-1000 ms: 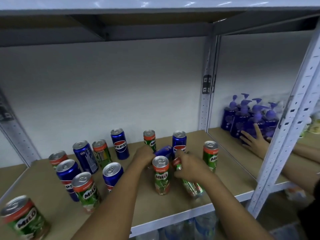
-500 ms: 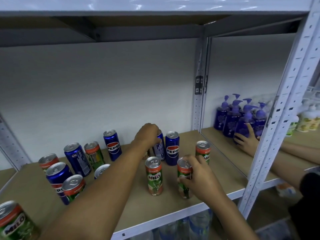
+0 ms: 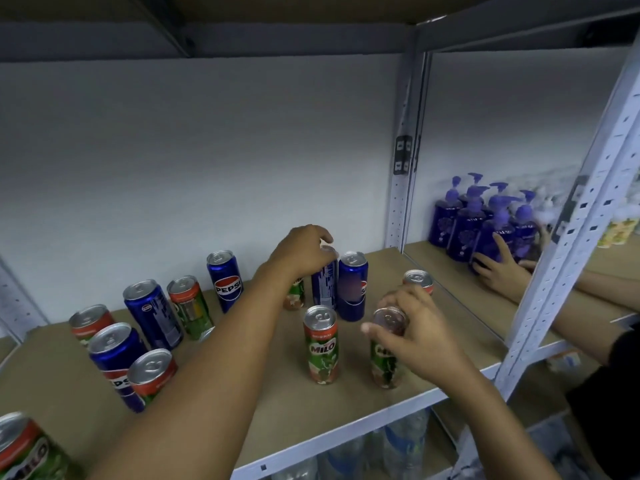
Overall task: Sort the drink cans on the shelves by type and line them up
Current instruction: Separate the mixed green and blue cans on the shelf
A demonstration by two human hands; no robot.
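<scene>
Left hand (image 3: 304,252) pinching upright Pepsi can (image 3: 323,282) top; right hand (image 3: 414,336) pinching upright Milo can (image 3: 386,358) near shelf (image 3: 277,403) front edge; white wall behind.

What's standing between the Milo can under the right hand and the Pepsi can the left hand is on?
In the head view, an upright Pepsi can stands beside the left hand's Pepsi can, on the way to the right hand's Milo can; otherwise bare shelf.

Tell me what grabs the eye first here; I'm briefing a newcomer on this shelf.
Two hands at centre: the left hand grips a blue Pepsi can by its top, the right hand holds a green Milo can near the shelf's front edge. Mixed cans crowd the left; purple pump bottles stand right.
</scene>
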